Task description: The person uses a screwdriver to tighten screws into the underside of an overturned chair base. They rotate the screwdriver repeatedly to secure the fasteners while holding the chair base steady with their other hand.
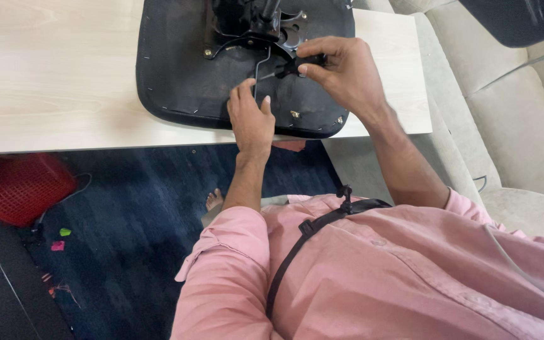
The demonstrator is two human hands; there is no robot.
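An upturned black chair seat lies on a light wooden table, its metal mechanism facing up. My right hand grips the black handle of a screwdriver, whose thin shaft points left and down at the seat's underside. My left hand rests flat on the seat near its front edge, fingers close to the screwdriver's tip and a bent metal rod. A small brass screw sits by the seat's rim.
A beige sofa stands at the right of the table. A red basket sits on the dark blue carpet under the table, with small coloured scraps nearby. My bare foot shows below the table edge.
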